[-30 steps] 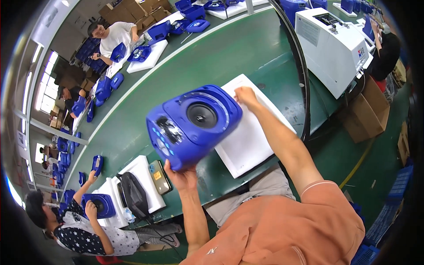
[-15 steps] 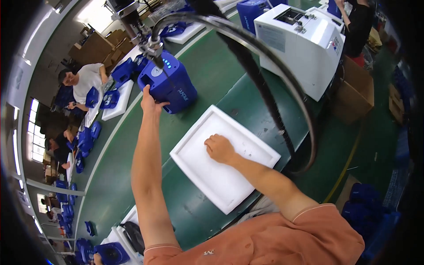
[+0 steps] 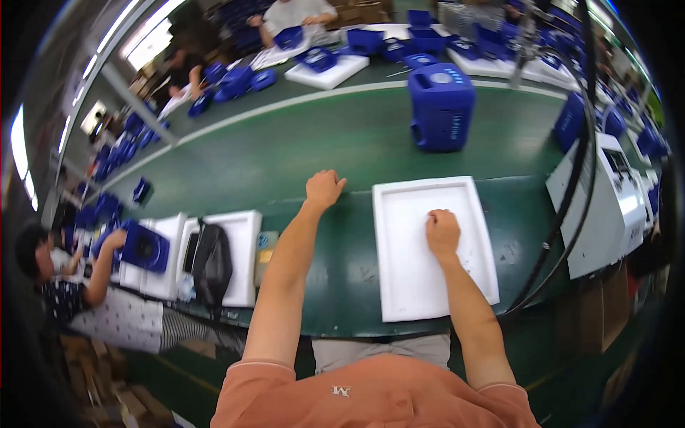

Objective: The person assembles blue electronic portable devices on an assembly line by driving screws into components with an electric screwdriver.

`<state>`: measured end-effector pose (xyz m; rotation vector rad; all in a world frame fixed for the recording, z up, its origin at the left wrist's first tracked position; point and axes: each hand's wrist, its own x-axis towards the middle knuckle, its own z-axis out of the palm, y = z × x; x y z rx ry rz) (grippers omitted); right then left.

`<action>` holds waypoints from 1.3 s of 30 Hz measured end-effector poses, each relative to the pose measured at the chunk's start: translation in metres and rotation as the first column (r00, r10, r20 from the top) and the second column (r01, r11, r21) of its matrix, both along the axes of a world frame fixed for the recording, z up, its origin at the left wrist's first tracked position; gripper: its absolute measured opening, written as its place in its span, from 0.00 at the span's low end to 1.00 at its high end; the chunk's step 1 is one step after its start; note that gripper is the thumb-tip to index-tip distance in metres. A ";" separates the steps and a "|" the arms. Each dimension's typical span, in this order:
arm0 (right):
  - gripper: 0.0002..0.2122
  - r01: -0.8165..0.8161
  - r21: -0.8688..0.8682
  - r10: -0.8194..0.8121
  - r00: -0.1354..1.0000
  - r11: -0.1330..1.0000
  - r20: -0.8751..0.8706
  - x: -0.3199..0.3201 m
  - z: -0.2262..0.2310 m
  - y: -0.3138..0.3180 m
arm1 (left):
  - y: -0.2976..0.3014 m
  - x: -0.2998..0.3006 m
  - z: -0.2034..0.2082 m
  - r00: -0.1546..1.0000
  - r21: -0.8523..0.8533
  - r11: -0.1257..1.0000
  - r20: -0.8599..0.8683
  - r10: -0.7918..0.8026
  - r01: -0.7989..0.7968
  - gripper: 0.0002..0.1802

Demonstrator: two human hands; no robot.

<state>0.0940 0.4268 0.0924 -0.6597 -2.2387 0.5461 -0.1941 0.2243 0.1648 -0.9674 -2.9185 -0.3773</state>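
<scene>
My left hand (image 3: 325, 190) hovers over the green worktable, left of a white foam tray (image 3: 389, 303). It is empty, with its thumb held apart from the bent fingers. Over the tray's shallow recess is my right hand (image 3: 444, 232), its fingers curled in and nothing visible in them. Beyond the tray a blue box-shaped device (image 3: 442, 118) stands upright on the table, with a grip opening at its left side and small lights on top. Neither hand touches it.
Left of me lie a black pouch (image 3: 212, 264) and foam trays, near a person handling a blue casing (image 3: 145, 247). A white machine (image 3: 603, 207) and hanging black cables (image 3: 571, 192) stand at right. Across the table, people sit among blue parts and a foam slab (image 3: 328, 73).
My left hand has come off the blue device and drawn back to the left. The view has turned left. My right hand stays over the foam tray.
</scene>
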 end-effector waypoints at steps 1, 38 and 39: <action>0.04 0.020 0.023 -0.021 0.999 1.000 0.046 -0.003 0.002 -0.003 | -0.030 0.005 -0.009 0.999 -0.013 0.999 0.028 0.035 -0.035 0.19; 0.07 0.040 -0.200 -0.008 0.987 0.979 0.158 0.001 0.010 -0.014 | -0.104 0.077 -0.073 0.975 0.388 0.920 -0.179 0.135 -0.056 0.18; 0.07 0.032 -0.208 0.002 0.987 0.978 0.160 0.001 0.011 -0.015 | -0.103 0.076 -0.072 0.974 0.393 0.919 -0.186 0.128 -0.046 0.17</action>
